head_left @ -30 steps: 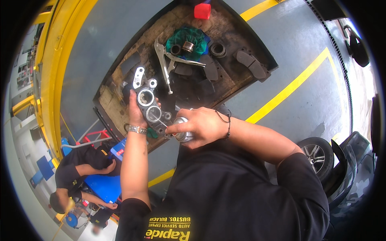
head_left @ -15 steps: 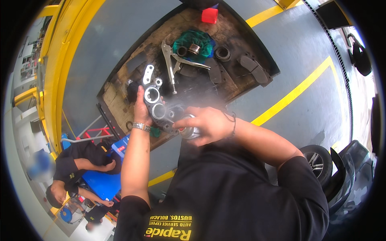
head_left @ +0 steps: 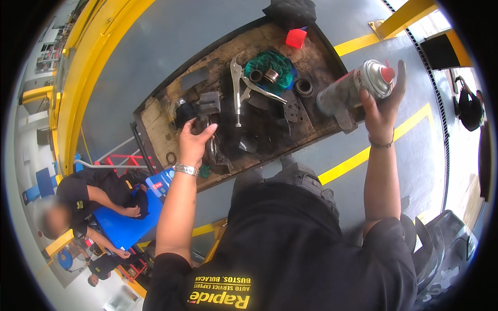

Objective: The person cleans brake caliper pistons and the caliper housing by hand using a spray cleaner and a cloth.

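My right hand (head_left: 383, 114) is raised at the right, wrapped round a spray can (head_left: 340, 92) with a red nozzle. The can is tilted, its base toward the tray's right side. My left hand (head_left: 193, 146) is above the tray's near left part, thumb and forefinger spread apart. Just beside its thumb is a metal brake caliper part (head_left: 211, 147), dark and partly hidden; I see no grip on it. Locking pliers (head_left: 237, 96) lie mid-tray. Right of them, a metal cylinder (head_left: 271, 76) and a dark ring (head_left: 256, 76) rest on a green cloth (head_left: 282, 63).
A worn work tray (head_left: 161, 116) with a raised dark rim holds several dark brake pads and rings (head_left: 303, 87). A red cup-like object (head_left: 296, 38) stands at its far end. People sit around a blue surface (head_left: 127, 220) at left. A yellow post (head_left: 410, 18) rises at far right.
My right hand has swung right and up with the spray can. The caliper has gone down from my left hand to the tray, and that hand's fingers have spread. The spray mist has thinned.
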`<act>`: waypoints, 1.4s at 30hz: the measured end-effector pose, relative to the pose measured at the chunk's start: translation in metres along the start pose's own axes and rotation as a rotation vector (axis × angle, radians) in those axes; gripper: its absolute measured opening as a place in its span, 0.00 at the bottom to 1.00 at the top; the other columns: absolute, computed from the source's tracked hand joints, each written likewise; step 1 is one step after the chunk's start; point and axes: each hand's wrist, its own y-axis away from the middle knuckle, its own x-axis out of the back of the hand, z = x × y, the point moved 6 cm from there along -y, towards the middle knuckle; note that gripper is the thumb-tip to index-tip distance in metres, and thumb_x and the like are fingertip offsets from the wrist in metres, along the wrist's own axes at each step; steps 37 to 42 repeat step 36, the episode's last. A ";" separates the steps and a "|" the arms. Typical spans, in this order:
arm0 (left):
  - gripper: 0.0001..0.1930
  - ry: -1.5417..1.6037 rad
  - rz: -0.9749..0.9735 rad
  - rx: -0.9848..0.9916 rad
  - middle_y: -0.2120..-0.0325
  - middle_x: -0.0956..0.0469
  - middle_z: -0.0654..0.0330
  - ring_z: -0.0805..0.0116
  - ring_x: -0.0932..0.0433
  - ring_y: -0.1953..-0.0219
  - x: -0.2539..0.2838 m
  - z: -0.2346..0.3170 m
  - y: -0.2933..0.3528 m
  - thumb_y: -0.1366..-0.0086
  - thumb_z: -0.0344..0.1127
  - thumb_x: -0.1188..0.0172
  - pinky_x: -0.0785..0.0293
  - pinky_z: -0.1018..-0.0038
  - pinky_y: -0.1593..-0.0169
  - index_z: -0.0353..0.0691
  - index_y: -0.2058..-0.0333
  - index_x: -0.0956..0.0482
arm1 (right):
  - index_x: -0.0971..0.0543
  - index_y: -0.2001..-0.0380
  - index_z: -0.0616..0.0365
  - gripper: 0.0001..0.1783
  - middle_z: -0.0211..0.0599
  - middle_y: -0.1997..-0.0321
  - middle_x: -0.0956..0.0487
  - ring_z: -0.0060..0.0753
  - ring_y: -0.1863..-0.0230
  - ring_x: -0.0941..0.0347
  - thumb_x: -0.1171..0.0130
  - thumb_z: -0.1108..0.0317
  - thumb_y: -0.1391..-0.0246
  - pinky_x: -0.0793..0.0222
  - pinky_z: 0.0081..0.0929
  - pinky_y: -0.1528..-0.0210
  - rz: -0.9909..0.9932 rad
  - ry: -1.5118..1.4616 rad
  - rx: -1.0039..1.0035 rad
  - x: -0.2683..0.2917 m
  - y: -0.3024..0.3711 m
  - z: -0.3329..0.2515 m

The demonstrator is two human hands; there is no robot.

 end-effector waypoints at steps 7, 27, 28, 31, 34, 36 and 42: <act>0.35 -0.189 0.048 -0.130 0.57 0.17 0.58 0.73 0.19 0.59 -0.008 -0.002 -0.006 0.46 0.35 0.21 0.22 0.75 0.51 0.29 0.44 0.29 | 0.43 0.27 0.49 0.54 0.47 0.39 0.26 0.43 0.39 0.26 0.22 0.63 0.53 0.27 0.38 0.39 -0.071 0.608 0.111 -0.007 -0.030 0.041; 0.48 -0.787 0.106 -0.330 0.44 0.25 0.36 0.42 0.24 0.42 -0.023 -0.021 0.002 0.43 0.57 0.28 0.28 0.58 0.40 0.30 0.35 0.38 | 0.30 0.35 0.57 0.42 0.44 0.39 0.24 0.41 0.39 0.25 0.25 0.67 0.54 0.29 0.38 0.38 -0.065 0.496 -0.044 -0.009 -0.047 0.043; 0.48 -0.745 0.067 -0.329 0.44 0.25 0.36 0.43 0.24 0.42 -0.019 -0.025 0.008 0.42 0.56 0.28 0.28 0.59 0.40 0.30 0.34 0.39 | 0.30 0.36 0.57 0.40 0.45 0.40 0.24 0.44 0.39 0.26 0.26 0.68 0.53 0.31 0.39 0.37 -0.039 0.527 -0.006 -0.009 -0.047 0.036; 0.44 -0.615 0.090 -0.336 0.45 0.25 0.38 0.43 0.24 0.42 -0.007 -0.038 0.027 0.41 0.54 0.29 0.28 0.59 0.39 0.30 0.35 0.36 | 0.26 0.41 0.60 0.31 0.49 0.42 0.24 0.50 0.40 0.28 0.31 0.71 0.50 0.33 0.42 0.37 0.077 0.715 0.295 -0.016 -0.034 -0.005; 0.41 -0.620 0.164 -0.386 0.43 0.26 0.41 0.44 0.27 0.40 -0.003 -0.052 0.046 0.40 0.52 0.30 0.29 0.58 0.39 0.36 0.35 0.34 | 0.23 0.47 0.63 0.23 0.51 0.48 0.23 0.52 0.44 0.27 0.36 0.71 0.48 0.32 0.42 0.39 0.027 0.561 0.392 -0.052 0.001 -0.031; 0.43 -0.678 0.181 -0.362 0.38 0.30 0.46 0.46 0.29 0.37 -0.003 -0.065 0.053 0.40 0.52 0.30 0.32 0.53 0.36 0.45 0.31 0.38 | 0.22 0.48 0.59 0.22 0.49 0.46 0.24 0.51 0.44 0.26 0.36 0.70 0.48 0.33 0.41 0.38 -0.270 0.430 0.367 -0.109 0.024 -0.032; 0.43 -0.678 0.181 -0.362 0.38 0.30 0.46 0.46 0.29 0.37 -0.003 -0.065 0.053 0.40 0.52 0.30 0.32 0.53 0.36 0.45 0.31 0.38 | 0.22 0.48 0.59 0.22 0.49 0.46 0.24 0.51 0.44 0.26 0.36 0.70 0.48 0.33 0.41 0.38 -0.270 0.430 0.367 -0.109 0.024 -0.032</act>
